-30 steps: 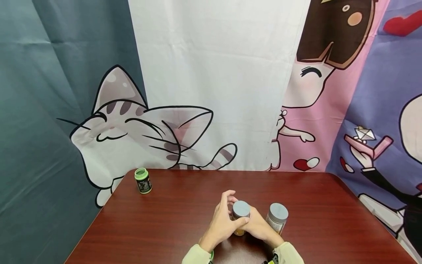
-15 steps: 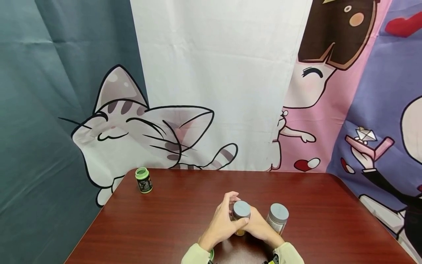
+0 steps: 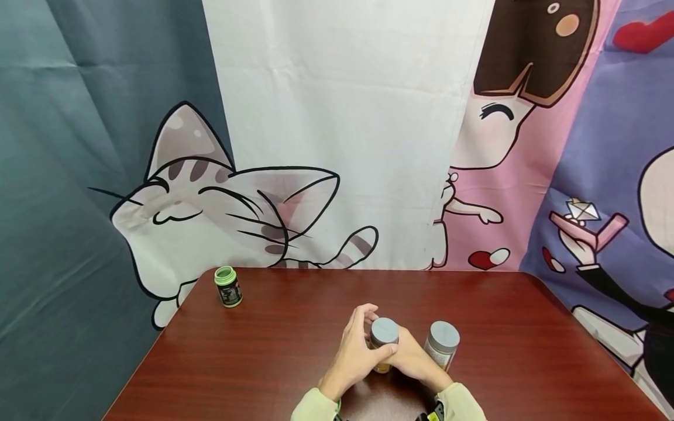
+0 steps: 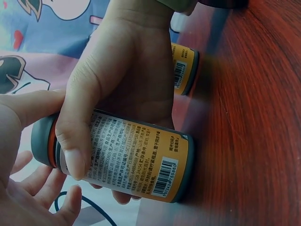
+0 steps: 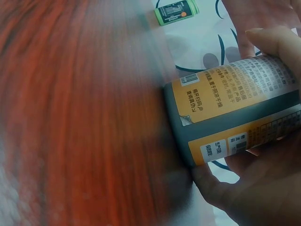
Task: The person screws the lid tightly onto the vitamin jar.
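A bottle with a grey lid (image 3: 384, 331) and an orange-and-white printed label (image 4: 162, 162) stands upright between both hands, its base at the tabletop. The right hand (image 3: 413, 355) grips the bottle's body, thumb across the label in the left wrist view. At the lid (image 4: 42, 141) is the left hand (image 3: 356, 349), its thumb against the side and its fingers curled about it. A reddish-orange band shows just under the lid in the left wrist view. Beside the right forearm stands a second grey-lidded bottle (image 3: 442, 345), its lower part partly hidden.
A small black-and-green jar (image 3: 229, 292) with an uncovered mouth stands at the table's far left corner. The reddish-brown table (image 3: 284, 345) reaches back to a hanging cloth (image 3: 337, 117) printed with cartoon figures.
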`<state>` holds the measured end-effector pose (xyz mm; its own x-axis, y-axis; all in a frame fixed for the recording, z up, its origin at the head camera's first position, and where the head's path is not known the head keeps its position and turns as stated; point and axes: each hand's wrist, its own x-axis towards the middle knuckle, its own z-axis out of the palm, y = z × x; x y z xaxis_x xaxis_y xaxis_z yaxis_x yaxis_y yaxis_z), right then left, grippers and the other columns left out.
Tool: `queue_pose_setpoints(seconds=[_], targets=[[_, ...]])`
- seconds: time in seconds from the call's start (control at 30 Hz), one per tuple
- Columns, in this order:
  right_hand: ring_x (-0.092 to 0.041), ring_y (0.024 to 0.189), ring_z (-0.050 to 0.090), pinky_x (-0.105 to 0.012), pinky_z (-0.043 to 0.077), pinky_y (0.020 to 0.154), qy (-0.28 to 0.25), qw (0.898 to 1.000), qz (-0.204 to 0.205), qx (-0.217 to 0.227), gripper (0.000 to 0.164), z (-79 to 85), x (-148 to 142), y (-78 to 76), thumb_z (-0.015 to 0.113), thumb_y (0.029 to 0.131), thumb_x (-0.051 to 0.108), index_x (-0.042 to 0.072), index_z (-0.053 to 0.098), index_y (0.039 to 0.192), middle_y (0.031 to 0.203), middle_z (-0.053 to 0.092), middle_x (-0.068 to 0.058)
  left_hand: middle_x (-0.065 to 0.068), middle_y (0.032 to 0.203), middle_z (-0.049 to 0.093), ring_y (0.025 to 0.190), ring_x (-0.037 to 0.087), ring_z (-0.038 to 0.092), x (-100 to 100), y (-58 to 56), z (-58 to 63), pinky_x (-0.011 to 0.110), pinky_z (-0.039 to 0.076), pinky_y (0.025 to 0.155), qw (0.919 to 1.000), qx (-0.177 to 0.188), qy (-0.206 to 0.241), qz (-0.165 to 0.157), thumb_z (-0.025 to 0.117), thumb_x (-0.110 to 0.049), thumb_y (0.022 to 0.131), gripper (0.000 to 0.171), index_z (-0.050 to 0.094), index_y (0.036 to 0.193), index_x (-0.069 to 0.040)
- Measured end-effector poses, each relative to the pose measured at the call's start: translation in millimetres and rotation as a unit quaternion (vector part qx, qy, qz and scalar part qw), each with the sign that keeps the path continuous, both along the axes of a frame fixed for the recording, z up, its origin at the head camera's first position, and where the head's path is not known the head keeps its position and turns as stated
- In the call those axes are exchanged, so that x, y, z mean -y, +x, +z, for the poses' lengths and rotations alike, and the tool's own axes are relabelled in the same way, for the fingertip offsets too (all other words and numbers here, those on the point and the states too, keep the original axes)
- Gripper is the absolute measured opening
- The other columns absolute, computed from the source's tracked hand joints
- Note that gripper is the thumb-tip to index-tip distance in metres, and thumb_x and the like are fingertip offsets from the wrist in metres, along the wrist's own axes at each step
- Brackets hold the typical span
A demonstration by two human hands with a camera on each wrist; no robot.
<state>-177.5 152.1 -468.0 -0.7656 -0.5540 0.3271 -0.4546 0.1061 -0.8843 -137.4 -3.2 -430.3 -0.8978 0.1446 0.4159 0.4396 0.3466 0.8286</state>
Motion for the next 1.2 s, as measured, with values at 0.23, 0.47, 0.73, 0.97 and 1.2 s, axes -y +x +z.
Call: queue_pose_setpoints(seconds=[0.23, 0.47, 0.73, 0.97, 1.2], targets=[[-0.008, 0.101, 0.056, -0.023, 0.043, 0.087, 0.022, 0.998, -0.038, 0.033, 0.061, 0.1, -0.9, 4.4, 0.074, 0.073, 0.013, 0.002, 0.049, 0.127, 0.116, 0.059, -0.011, -0.001, 0.11, 0.053, 0.1, 0.011, 0.049, 1.1, 0.2, -0.4, 0.025, 0.044, 0.075, 0.9999, -0.004, 0.006, -0.008, 0.079, -0.026, 0.069, 0.066, 0.041, 0.123, -0.027], [-0.007, 0.093, 0.057, -0.024, 0.045, 0.083, 0.033, 0.998, -0.046, 0.036, 0.052, 10.6, 1.6, 10.9, 0.073, 0.073, 0.007, -0.001, 0.053, 0.12, 0.108, 0.061, -0.01, -0.002, 0.112, 0.053, 0.102, 0.011, 0.051, 2.2, 0.3, -1.2, 0.025, 0.044, 0.076, 0.9998, -0.001, 0.006, -0.017, 0.078, -0.024, 0.071, 0.063, 0.041, 0.122, -0.028], [-0.007, 0.09, 0.057, -0.024, 0.046, 0.081, 0.032, 0.998, -0.05, 0.033, 0.049, 14.7, 2.2, 11.0, 0.074, 0.072, 0.008, 0.0, 0.054, 0.116, 0.104, 0.062, -0.01, -0.001, 0.114, 0.054, 0.101, 0.013, 0.053, 4.5, -3.7, -2.4, 0.027, 0.046, 0.077, 0.9986, -0.028, -0.004, -0.044, 0.075, -0.019, 0.075, 0.057, 0.043, 0.122, -0.023], [-0.01, 0.09, 0.058, -0.025, 0.046, 0.08, 0.025, 0.998, -0.046, 0.043, 0.047, 4.7, -0.7, 4.7, 0.075, 0.071, 0.014, 0.005, 0.056, 0.114, 0.103, 0.063, -0.009, -0.003, 0.111, 0.056, 0.096, 0.009, 0.054, 5.6, -3.8, -1.2, 0.025, 0.045, 0.078, 0.9978, -0.025, -0.013, -0.061, 0.073, -0.016, 0.077, 0.054, 0.044, 0.121, -0.024], [-0.011, 0.09, 0.058, -0.025, 0.046, 0.081, 0.027, 0.997, -0.044, 0.055, 0.045, 0.6, -1.5, 3.5, 0.074, 0.073, 0.014, 0.006, 0.057, 0.114, 0.104, 0.063, -0.011, -0.006, 0.109, 0.056, 0.095, 0.007, 0.053, 7.3, -1.7, 0.8, 0.027, 0.045, 0.081, 0.9963, -0.001, -0.029, -0.081, 0.07, -0.012, 0.08, 0.052, 0.043, 0.121, -0.029]])
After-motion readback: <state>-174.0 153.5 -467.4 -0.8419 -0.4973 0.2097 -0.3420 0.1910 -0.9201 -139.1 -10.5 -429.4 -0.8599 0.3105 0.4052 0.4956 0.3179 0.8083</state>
